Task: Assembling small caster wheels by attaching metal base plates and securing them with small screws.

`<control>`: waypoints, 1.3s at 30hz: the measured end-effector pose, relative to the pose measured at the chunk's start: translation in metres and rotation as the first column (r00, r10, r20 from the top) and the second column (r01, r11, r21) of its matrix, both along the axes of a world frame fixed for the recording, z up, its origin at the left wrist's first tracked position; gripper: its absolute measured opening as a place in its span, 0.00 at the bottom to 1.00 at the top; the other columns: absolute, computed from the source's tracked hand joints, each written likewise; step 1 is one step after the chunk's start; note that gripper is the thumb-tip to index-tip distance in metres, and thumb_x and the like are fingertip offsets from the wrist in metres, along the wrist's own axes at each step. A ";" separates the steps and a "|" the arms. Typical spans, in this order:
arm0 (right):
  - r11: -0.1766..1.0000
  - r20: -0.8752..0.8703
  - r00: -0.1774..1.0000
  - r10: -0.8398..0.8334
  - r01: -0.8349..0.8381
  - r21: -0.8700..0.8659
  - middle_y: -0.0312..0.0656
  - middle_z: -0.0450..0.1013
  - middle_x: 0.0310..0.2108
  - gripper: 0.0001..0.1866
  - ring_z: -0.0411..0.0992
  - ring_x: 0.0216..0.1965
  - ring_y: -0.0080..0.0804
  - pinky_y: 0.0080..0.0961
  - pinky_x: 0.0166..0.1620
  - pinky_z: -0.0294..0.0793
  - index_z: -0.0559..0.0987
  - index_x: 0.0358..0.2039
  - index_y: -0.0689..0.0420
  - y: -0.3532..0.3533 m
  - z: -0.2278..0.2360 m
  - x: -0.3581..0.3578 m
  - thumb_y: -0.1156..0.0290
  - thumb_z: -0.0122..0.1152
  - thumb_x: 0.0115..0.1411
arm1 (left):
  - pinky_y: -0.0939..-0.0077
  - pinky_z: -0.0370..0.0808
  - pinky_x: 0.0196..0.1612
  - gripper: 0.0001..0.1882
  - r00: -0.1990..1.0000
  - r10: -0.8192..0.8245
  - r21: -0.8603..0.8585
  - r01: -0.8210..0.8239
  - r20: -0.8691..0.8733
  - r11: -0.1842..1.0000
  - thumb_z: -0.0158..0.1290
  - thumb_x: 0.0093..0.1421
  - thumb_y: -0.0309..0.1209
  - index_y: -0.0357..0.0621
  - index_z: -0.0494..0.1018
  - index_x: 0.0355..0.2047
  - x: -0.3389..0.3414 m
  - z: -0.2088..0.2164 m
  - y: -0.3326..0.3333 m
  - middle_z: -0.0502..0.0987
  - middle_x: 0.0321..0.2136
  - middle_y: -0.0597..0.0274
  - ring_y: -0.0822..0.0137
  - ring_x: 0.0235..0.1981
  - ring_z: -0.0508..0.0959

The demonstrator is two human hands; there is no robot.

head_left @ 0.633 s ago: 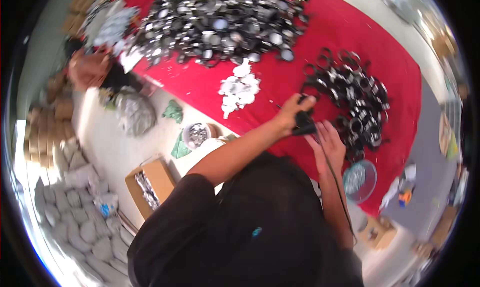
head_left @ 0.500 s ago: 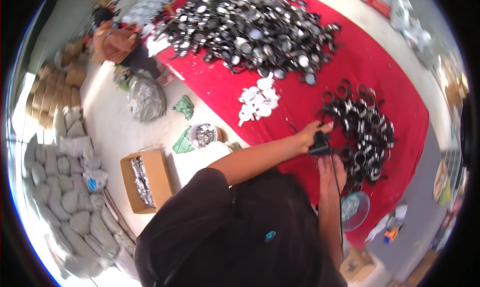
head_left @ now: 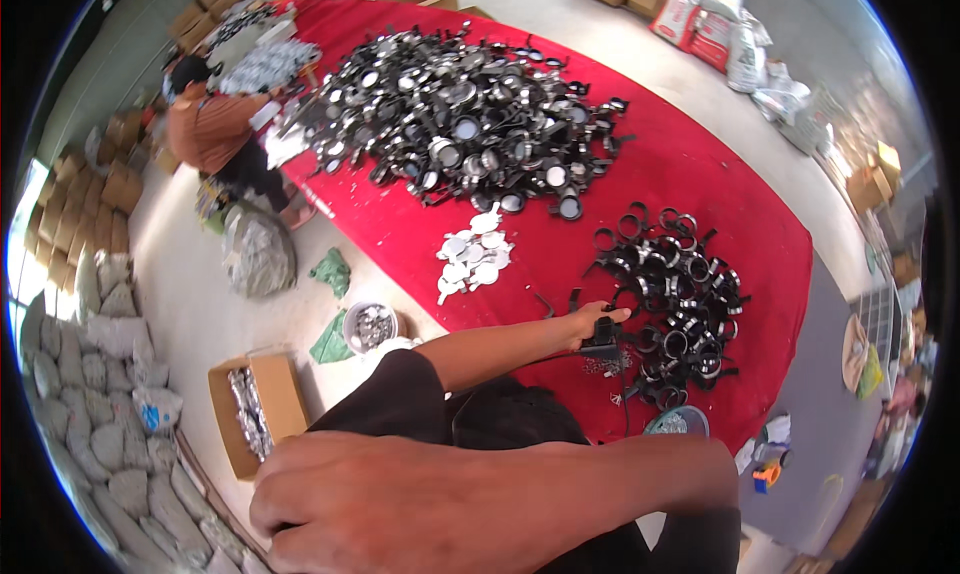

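Observation:
My left hand [head_left: 597,320] reaches over the red-covered table, its fingers drawn together at the near-left side of a heap of black ring-shaped parts [head_left: 676,314]. A black ring touches or sits just beyond its fingertips; what it grips is unclear. A small black box [head_left: 603,340] with a cable hangs at that hand. Small metal bits [head_left: 608,364] are strewn beside it. Across the bottom, close to the camera, my right forearm crosses my body, and my right hand [head_left: 375,499] is curled closed at the lower left. Its palm side is hidden.
A large pile of black and silver round pieces [head_left: 470,114] covers the far table [head_left: 720,189], with white flat pieces [head_left: 474,254] nearer. A clear bowl [head_left: 680,422] stands at the near edge. A carton [head_left: 280,394], a bucket [head_left: 372,326] and sacks [head_left: 110,404] are left; a person [head_left: 215,134] works far left.
My right hand has left the ring heap and swung left across my body, near the camera. My left hand remains by the heap. The view has shifted, so the table sits lower and further left.

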State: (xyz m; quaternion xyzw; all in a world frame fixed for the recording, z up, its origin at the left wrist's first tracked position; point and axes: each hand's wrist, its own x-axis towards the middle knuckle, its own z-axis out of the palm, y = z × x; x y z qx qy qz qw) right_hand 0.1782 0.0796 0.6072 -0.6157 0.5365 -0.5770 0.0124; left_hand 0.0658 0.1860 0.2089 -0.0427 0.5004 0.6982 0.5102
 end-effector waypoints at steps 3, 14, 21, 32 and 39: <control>0.969 -0.070 0.976 0.208 -0.196 0.149 0.40 0.81 0.42 0.11 0.78 0.47 0.42 0.37 0.54 0.74 0.84 0.43 0.59 -0.001 0.023 -0.009 0.69 0.72 0.62 | 0.67 0.85 0.35 0.31 1.000 0.027 -0.020 -0.027 0.001 0.999 0.70 0.66 0.56 0.45 0.73 0.53 0.001 -0.010 -0.004 0.78 0.38 0.66 0.71 0.34 0.82; 0.923 0.299 0.903 0.308 -0.208 -0.322 0.55 0.81 0.36 0.17 0.80 0.44 0.56 0.47 0.47 0.76 0.87 0.47 0.63 -0.010 -0.004 -0.001 0.73 0.77 0.57 | 0.67 0.86 0.35 0.39 0.996 0.061 -0.085 -0.056 0.061 0.995 0.71 0.66 0.55 0.40 0.69 0.62 0.023 0.022 -0.011 0.78 0.39 0.65 0.71 0.33 0.82; 0.959 0.260 0.944 0.202 -0.138 -0.247 0.55 0.81 0.30 0.14 0.80 0.35 0.59 0.50 0.40 0.76 0.84 0.33 0.62 -0.039 -0.003 0.012 0.63 0.70 0.66 | 0.67 0.85 0.34 0.30 0.993 -0.112 -0.033 0.111 -0.027 0.993 0.69 0.68 0.52 0.43 0.73 0.55 0.023 0.014 -0.019 0.77 0.38 0.65 0.71 0.33 0.80; 0.945 0.172 0.933 -0.315 0.290 0.152 0.46 0.84 0.36 0.12 0.83 0.42 0.52 0.49 0.51 0.83 0.88 0.34 0.63 -0.099 0.011 0.004 0.65 0.69 0.64 | 0.72 0.81 0.39 0.23 0.965 -0.200 -0.051 0.195 -0.170 0.980 0.69 0.70 0.42 0.40 0.75 0.53 0.042 0.032 0.010 0.79 0.38 0.65 0.72 0.36 0.81; 0.866 0.414 0.796 -0.441 0.498 -0.036 0.51 0.81 0.29 0.13 0.83 0.36 0.56 0.52 0.42 0.82 0.86 0.27 0.60 -0.064 -0.066 -0.023 0.64 0.65 0.64 | 0.71 0.82 0.40 0.23 0.958 -0.180 -0.013 0.182 -0.225 0.983 0.69 0.70 0.42 0.41 0.75 0.53 0.024 0.058 0.012 0.79 0.39 0.64 0.72 0.37 0.80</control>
